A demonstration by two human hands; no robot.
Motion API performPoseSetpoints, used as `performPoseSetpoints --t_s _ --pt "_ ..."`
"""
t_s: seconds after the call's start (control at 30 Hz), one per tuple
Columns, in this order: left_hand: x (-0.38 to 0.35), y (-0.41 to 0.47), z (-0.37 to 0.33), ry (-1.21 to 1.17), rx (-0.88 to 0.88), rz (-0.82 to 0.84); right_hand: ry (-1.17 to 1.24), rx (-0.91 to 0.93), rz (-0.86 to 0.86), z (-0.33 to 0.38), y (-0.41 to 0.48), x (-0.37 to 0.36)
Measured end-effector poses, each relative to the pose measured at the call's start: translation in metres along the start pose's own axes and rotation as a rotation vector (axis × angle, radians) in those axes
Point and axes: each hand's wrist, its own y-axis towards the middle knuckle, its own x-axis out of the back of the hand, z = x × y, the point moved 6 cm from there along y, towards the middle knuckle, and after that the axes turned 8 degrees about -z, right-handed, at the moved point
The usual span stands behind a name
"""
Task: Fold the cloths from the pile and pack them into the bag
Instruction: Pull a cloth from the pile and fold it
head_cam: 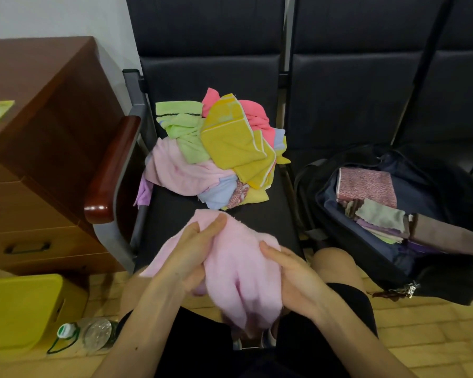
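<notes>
Pile (216, 151) left of bag (388, 214)

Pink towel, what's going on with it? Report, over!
Both hands, left and right, grip soft pink towel, mid-fold. Open black bag part-packed. Colourful cloth pile waiting. Nothing blocking.

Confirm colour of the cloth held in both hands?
Plain pale pink cloth, gripped by the left hand and right hand; head view.
</notes>
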Motion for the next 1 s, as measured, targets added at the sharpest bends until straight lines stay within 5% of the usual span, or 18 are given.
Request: performPoseSetpoints --t_s 0.1,0.37,0.5,0.63,0.83,1.0 --pt "0.004 0.001 -0.004 0.015 -0.008 0.005 -0.11 0.176 -0.147 0.027 -0.012 0.009" --pt "-0.007 -0.013 0.002 -0.016 0.034 0.322 -0.13 0.287 -0.113 0.071 -0.026 -0.017" --pt "-0.003 -0.004 -0.007 -0.039 -0.087 0.232 -0.24 0.339 -0.17 0.086 -0.027 -0.01" --pt "0.002 -0.003 -0.023 -0.015 -0.238 0.168 -0.751 0.461 -0.351 0.099 -0.027 0.001" --pt "-0.003 -0.01 -0.047 0.123 -0.452 0.125 -0.815 0.658 -0.436 0.119 -0.032 -0.008" --pt "0.001 -0.012 -0.066 0.233 -0.588 0.075 -0.906 0.759 -0.318 0.125 -0.039 -0.028"
